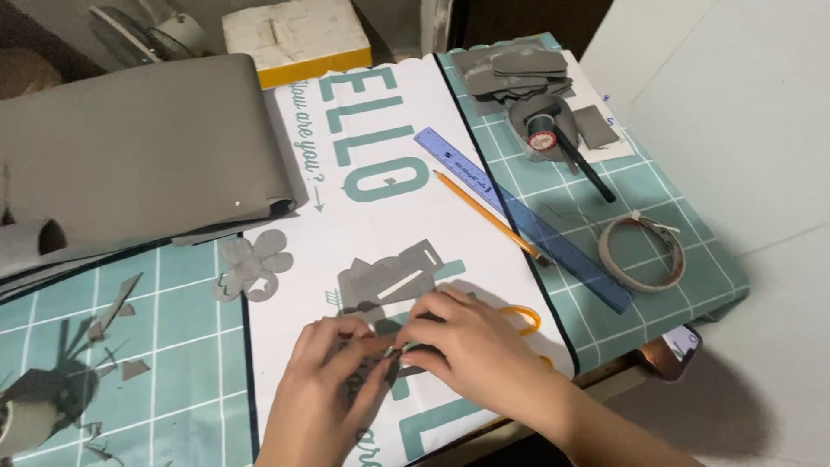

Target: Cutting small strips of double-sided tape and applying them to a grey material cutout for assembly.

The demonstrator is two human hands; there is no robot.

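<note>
Two hands are pressed together over a small grey cutout piece (380, 359), pinched between the closed left hand (324, 380) and right hand (471, 346), just below the grey flower cutout (253, 264).

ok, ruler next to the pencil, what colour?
The ruler is translucent blue-violet and lies diagonally beside the orange pencil. It shows best in the head view, the only one.

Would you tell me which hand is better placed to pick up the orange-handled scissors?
Probably the right hand: the orange-handled scissors lie just beside it, partly under it, while the left hand sits farther away on the grey paper piece.
</note>
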